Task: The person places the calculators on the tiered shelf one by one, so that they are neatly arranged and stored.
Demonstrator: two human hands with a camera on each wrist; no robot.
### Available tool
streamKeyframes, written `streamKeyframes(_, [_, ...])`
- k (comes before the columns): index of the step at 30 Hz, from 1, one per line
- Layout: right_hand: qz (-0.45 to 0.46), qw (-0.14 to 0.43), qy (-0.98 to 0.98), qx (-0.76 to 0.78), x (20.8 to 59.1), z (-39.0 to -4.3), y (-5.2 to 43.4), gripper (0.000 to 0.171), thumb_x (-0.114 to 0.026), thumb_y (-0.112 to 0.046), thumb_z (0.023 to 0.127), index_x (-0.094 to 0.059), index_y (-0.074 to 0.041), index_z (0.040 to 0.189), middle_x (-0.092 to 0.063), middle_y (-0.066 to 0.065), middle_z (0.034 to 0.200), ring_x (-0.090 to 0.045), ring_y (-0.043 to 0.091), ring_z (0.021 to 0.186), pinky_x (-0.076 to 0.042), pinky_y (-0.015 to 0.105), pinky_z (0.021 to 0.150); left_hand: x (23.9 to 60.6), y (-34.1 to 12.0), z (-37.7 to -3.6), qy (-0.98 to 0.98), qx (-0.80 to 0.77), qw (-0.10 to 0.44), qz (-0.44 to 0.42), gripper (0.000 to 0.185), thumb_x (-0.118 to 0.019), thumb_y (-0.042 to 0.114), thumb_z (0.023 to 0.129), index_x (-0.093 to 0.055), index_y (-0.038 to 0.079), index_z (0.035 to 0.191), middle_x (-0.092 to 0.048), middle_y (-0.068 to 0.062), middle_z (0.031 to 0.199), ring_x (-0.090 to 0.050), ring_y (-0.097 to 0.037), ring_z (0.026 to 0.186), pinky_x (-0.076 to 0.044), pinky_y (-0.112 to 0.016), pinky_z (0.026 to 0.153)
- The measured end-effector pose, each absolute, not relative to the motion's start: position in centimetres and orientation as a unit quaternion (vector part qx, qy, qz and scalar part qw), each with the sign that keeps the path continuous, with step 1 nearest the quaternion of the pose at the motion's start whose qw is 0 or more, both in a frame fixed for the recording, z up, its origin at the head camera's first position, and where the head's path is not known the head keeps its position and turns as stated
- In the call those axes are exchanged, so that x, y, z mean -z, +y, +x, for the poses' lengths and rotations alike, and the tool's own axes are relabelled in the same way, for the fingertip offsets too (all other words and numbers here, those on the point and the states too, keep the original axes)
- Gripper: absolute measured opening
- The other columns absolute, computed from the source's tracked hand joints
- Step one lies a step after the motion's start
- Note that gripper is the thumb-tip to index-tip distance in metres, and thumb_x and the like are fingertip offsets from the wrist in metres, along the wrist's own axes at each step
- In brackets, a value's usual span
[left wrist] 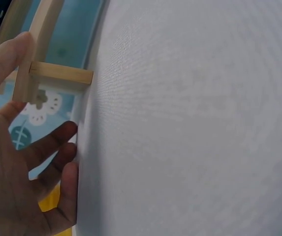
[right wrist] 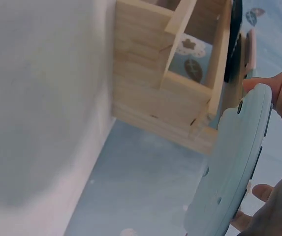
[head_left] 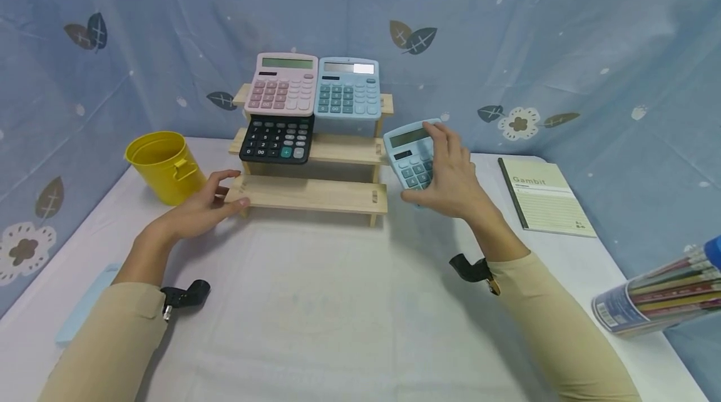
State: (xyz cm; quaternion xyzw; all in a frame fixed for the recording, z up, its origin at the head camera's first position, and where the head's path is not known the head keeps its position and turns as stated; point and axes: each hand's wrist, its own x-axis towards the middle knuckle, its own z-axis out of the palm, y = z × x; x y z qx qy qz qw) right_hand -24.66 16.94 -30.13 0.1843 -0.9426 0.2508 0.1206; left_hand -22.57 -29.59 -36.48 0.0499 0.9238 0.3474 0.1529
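A light blue calculator [head_left: 414, 161] is in my right hand [head_left: 453, 176], thumb at its lower edge and fingers at its top. It is tilted, off the table, just right of the wooden three-tier stand [head_left: 310, 194]. The right wrist view shows its smooth back [right wrist: 229, 162]. My left hand [head_left: 197, 208] pinches the left end of the lowest board [left wrist: 37, 44] between thumb and index finger, the other fingers loosely bent. On the top tier sit a pink calculator [head_left: 283, 86] and another blue calculator [head_left: 347, 89] side by side. A black calculator [head_left: 276, 139] rests at the left of the middle tier.
A yellow bucket [head_left: 169, 167] stands left of the stand, behind my left hand. At the right lie a notebook [head_left: 546, 198] and a tub of pencils [head_left: 625, 308]. A flat light blue thing [head_left: 87, 305] lies partly under my left forearm. Patterned blue cloth hangs behind.
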Motion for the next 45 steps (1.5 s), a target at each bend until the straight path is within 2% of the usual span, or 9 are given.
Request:
streamKeyframes(6, [0.198,0.128,-0.937,-0.257,30.0,-24.2,16.2,0.115,-0.085,-0.037,0.069,-0.018,-0.021,0.161,-0.016,0.014,0.166,-0.031,0.048,0.136,-0.034,0.063,0.098,36.6,-29.5,-22.6,0.922,-0.352,0.15,0.053,0.092,-0.052,0.065,0.099,0.001,0.027,0.164,-0.03,-0.032,0.157,-0.036,-0.05,0.141,-0.032,-0.071,0.112])
streamKeyframes(16, [0.216,0.108,-0.941,-0.238,29.5,-23.7,14.1,0.106,-0.083,-0.04,0.069,-0.028,-0.022,0.158,-0.018,0.012,0.166,-0.037,0.046,0.128,-0.038,0.06,0.095,36.5,-29.5,-22.6,0.922,-0.352,0.15,0.051,0.092,-0.052,0.065,0.1,0.001,0.026,0.164,-0.029,-0.033,0.157,-0.036,-0.05,0.141,-0.032,-0.071,0.112])
streamKeyframes(24, [0.226,0.08,-0.944,-0.229,29.6,-23.4,12.5,0.108,-0.083,-0.044,0.069,-0.028,-0.022,0.159,-0.02,0.013,0.166,-0.034,0.046,0.135,-0.039,0.063,0.099,36.7,-29.6,-22.6,0.923,-0.351,0.149,0.053,0.092,-0.052,0.064,0.1,0.002,0.025,0.164,-0.03,-0.034,0.157,-0.037,-0.05,0.14,-0.034,-0.07,0.111])
streamKeyframes(37, [0.236,0.066,-0.945,-0.215,29.7,-23.5,10.2,0.103,-0.081,-0.047,0.07,-0.033,-0.022,0.157,-0.018,0.012,0.167,-0.033,0.048,0.137,-0.039,0.063,0.101,36.6,-29.6,-22.4,0.925,-0.345,0.151,0.045,0.094,-0.052,0.067,0.099,0.002,0.026,0.164,-0.029,-0.035,0.157,-0.037,-0.051,0.141,-0.033,-0.07,0.112])
streamKeyframes(45, [0.244,0.067,-0.945,-0.206,29.6,-23.7,8.9,0.094,-0.079,-0.048,0.071,-0.042,-0.024,0.154,-0.023,0.011,0.166,-0.032,0.048,0.14,-0.036,0.065,0.105,36.4,-29.6,-22.3,0.922,-0.353,0.149,0.053,0.092,-0.053,0.065,0.099,0.001,0.027,0.164,-0.031,-0.032,0.156,-0.038,-0.049,0.14,-0.032,-0.07,0.112])
